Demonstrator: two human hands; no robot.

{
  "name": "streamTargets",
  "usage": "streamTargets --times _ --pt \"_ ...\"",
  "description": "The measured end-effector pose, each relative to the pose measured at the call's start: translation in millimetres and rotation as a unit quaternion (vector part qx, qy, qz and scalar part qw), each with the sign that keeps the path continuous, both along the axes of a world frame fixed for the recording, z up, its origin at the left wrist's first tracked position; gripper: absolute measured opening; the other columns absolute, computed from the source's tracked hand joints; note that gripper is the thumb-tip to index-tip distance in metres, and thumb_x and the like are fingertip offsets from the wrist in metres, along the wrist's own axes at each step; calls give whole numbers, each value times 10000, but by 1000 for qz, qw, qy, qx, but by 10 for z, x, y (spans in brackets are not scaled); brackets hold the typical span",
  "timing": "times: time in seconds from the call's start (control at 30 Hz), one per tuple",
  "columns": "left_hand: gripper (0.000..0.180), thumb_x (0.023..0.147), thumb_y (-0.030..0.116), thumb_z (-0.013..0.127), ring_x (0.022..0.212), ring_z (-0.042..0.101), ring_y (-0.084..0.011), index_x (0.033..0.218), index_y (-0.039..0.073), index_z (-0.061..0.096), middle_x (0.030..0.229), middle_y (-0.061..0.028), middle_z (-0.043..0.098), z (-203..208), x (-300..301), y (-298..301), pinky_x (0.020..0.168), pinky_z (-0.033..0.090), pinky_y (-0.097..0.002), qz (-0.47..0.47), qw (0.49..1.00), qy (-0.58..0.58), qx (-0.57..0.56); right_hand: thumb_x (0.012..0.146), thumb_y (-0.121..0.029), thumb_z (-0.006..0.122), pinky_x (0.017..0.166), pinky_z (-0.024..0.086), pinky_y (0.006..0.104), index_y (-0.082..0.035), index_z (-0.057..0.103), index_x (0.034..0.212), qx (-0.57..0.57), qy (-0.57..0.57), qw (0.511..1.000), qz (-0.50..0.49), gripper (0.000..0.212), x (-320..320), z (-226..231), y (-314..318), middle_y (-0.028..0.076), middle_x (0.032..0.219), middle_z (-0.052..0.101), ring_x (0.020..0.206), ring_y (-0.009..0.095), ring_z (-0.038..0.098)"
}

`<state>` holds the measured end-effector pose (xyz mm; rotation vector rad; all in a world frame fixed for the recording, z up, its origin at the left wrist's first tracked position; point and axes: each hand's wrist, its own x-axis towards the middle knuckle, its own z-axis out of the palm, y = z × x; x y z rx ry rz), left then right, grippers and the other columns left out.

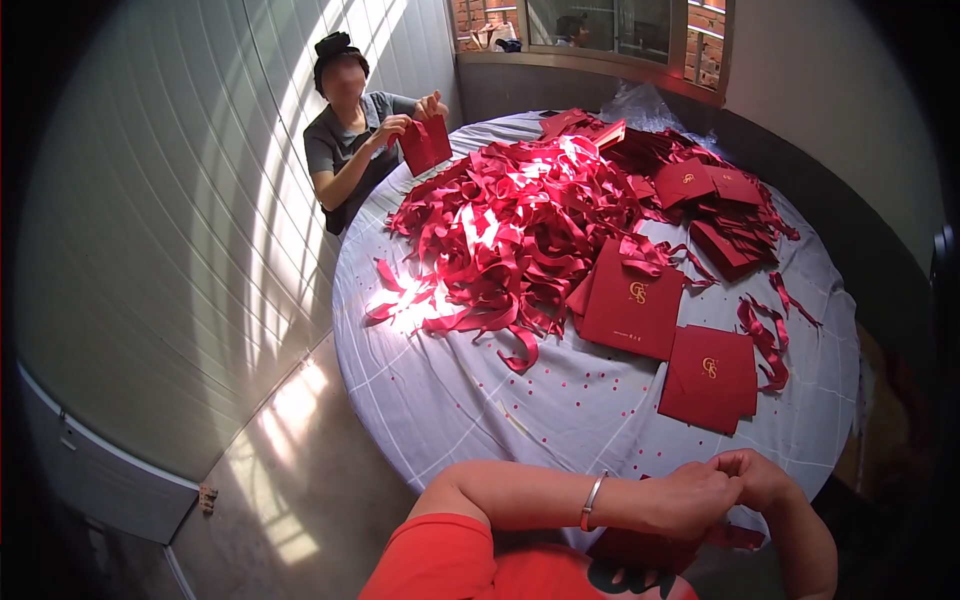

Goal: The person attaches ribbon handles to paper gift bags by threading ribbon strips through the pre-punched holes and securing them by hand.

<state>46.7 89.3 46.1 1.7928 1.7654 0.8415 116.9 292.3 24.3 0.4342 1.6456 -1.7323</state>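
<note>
Sunlight falls in bright bands across the panelled wall and the floor; a window sits beyond the far edge of the round tabletop, which is covered with a pale cloth. Large heap of red ribbons lies from the centre toward the left and far edges. Flat red bags with gold emblems overlap its near right side; further flat bags lie between these and the near right edge, with loose ribbons just beside them. At the near edge, a partly hidden red bag lies below the wearer's left hand. Left and right hand meet, fingers curled and tips pressed together; whatever is pinched there is too small to make out. A co-worker beyond the left edge holds another red bag in two hands. Risks, as judged: the hidden bag could slip off the near edge if nothing steadies it, and the forearm above could crease it. A ribbon drawn quickly from the heap might drag neighbours into a knot, since the strips cross one another. Overlapping bags could slide apart if bumped, the cloth being wrinkled beneath them.
</note>
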Motion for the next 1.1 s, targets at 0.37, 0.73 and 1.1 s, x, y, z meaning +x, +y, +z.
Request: streamTargets --times 0.37,0.73,1.1 --pt "217 811 136 653 849 659 -427 908 -23 540 839 -233 671 -86 75 -34 716 516 -483 23 998 -48 16 750 70 717 524 479 227 -25 597 993 106 195 943 -248 287 -6 38 -268 96 787 697 662 142 670" --pt "154 836 117 568 865 644 -441 946 20 615 845 -246 667 -178 -261 188 734 496 -530 70 991 32 -107 941 -140 647 729 510 242 6 643 1122 281 382 827 -301 233 -86 -116 9 48 918 695 833 84 621" --pt "140 723 84 645 867 652 -410 840 10 667 855 -230 672 -487 -99 179 740 506 -479 83 992 -56 -77 654 -126 852 586 503 363 -2 641 748 488 319 794 -171 262 1245 -113 -783 111 735 595 642 253 620"
